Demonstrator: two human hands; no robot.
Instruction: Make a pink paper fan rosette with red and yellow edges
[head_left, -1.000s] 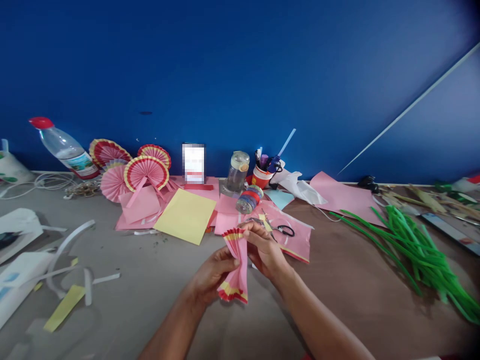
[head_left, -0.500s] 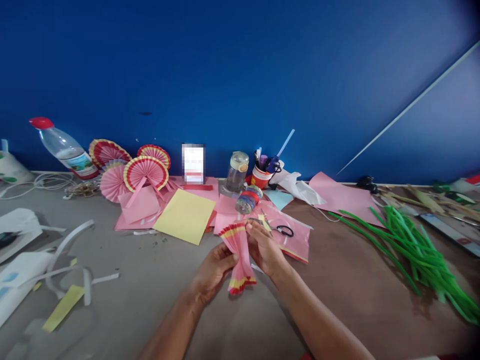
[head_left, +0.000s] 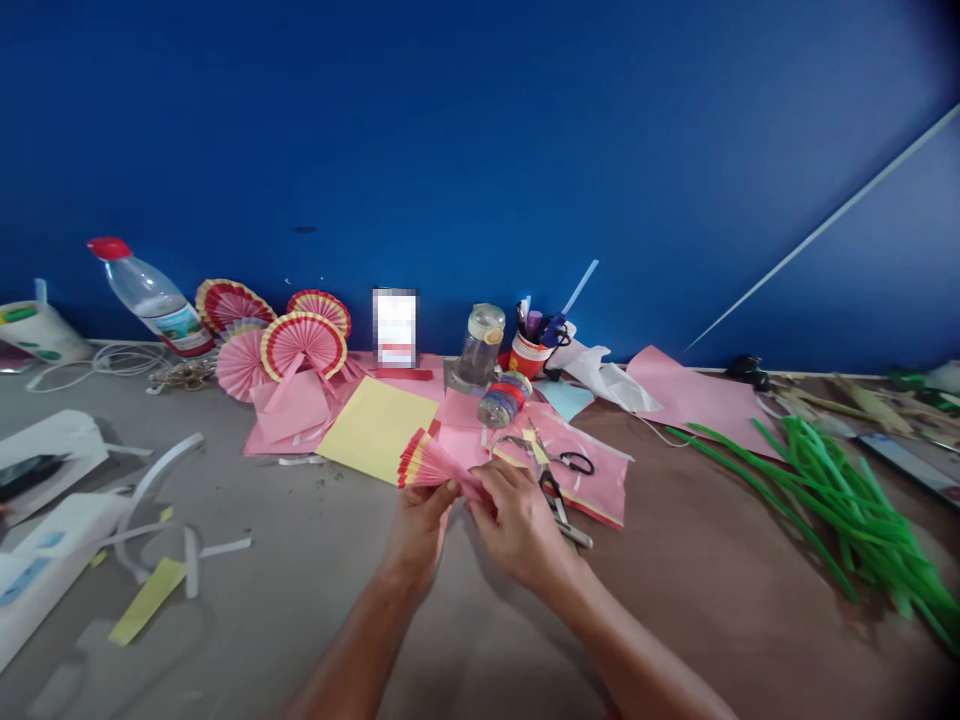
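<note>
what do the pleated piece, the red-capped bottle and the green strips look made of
Pleated piece: most likely paper, matte, judging by its thin, crisp folds.
Bottle: probably clear, smooth plastic, since its body is see-through.
Green strips: perhaps fuzzy fibre or soft plastic; they curve and bend, but the surface is too blurred to settle.

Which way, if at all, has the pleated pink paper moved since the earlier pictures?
Yes, leftward: the pleated pink paper, earlier right of the yellow paper sheet, now overlaps that sheet's lower-right edge in view.
</note>
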